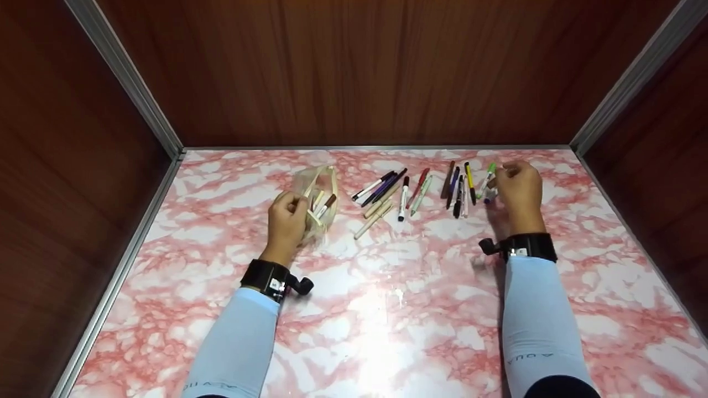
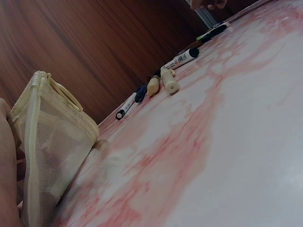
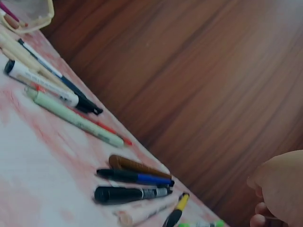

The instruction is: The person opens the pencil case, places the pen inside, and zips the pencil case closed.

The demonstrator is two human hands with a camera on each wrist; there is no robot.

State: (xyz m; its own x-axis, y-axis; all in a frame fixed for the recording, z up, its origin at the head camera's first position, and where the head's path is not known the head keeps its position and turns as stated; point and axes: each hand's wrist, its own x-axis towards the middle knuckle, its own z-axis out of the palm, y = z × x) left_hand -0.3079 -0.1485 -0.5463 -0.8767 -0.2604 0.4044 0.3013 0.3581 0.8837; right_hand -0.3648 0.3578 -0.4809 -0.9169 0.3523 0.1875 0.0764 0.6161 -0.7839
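My left hand (image 1: 287, 221) pinches the near side of a pale yellow mesh pouch (image 2: 59, 137). The pouch gapes, and a brown-ended white marker (image 1: 326, 205) shows inside with other pens. My right hand (image 1: 519, 188) is over the far right of the table, thumb and fingers loosely bent. Close beside its fingertips lies a green-capped pen (image 1: 485, 181), with a dark blue pen end (image 1: 488, 201) just below. No pen shows between the right fingers in the right wrist view, where the hand (image 3: 279, 189) appears at the lower right edge.
Between the hands lie several pens: beige ones (image 1: 373, 218), a white marker with black ends (image 1: 403, 199), a red pen (image 1: 425, 177), a pale green pen (image 1: 422, 195), a brown pen (image 1: 448, 179) and a yellow-black one (image 1: 470, 183). A wooden wall (image 1: 376, 72) rises behind the marbled table (image 1: 431, 309).
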